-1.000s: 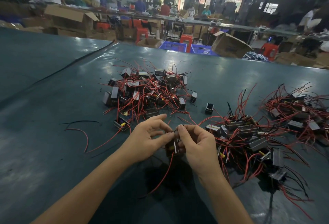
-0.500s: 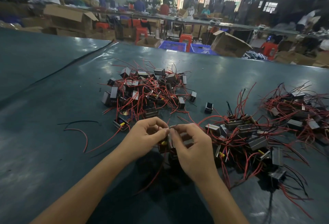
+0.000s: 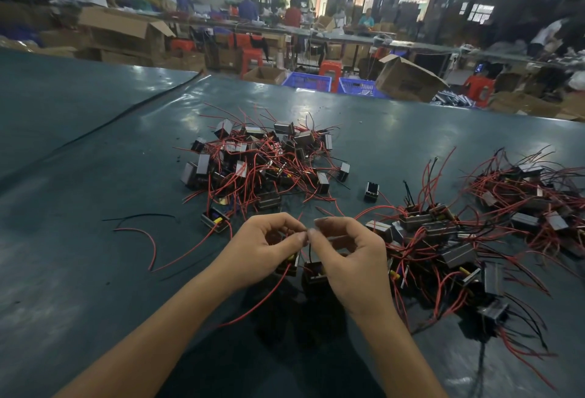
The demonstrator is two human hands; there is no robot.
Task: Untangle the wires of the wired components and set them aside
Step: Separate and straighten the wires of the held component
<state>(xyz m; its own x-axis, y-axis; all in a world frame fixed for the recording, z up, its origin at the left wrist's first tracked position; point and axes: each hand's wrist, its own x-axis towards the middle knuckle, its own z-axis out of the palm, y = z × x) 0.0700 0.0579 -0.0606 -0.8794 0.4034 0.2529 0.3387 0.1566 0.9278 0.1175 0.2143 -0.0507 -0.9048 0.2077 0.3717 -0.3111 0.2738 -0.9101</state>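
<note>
The left hand (image 3: 269, 250) and the right hand (image 3: 353, 260) meet just above the surface (image 3: 95, 271), near the middle of its near edge, with their fingertips almost touching. On each hand the thumb and forefinger are pressed together, pinching the wires (image 3: 309, 250) where they cross. The other fingers (image 3: 343, 226) are loosely curled.

Below the pinch are two wired components. One component (image 3: 289, 266) is under the left palm, and its red lead (image 3: 253, 309) trails toward the near edge. The second component (image 3: 315, 276) sits between the wrists on a dark lead. I cannot tell whether they hang or rest on the surface.

These blocks look small and fairly dense, so they may swing if lifted by a lead alone. The leads look thin, springy and smooth-coated, so they probably slip through a light pinch. The joints where they enter the body are likely the weak spot. It seems safer to hold one block by its body and feed the other's lead through near the crossing.

The crossing itself is hidden behind the fingertips. A sorted-looking heap (image 3: 262, 160) lies toward the far edge, and a tangled heap (image 3: 443, 239) lies just right of the hands. In both, it is hard to tell which lead belongs to which block. A further heap (image 3: 531, 195) is cut off at the right. One lone block (image 3: 371, 191) and a loose red wire (image 3: 139, 239) lie apart from the heaps.
</note>
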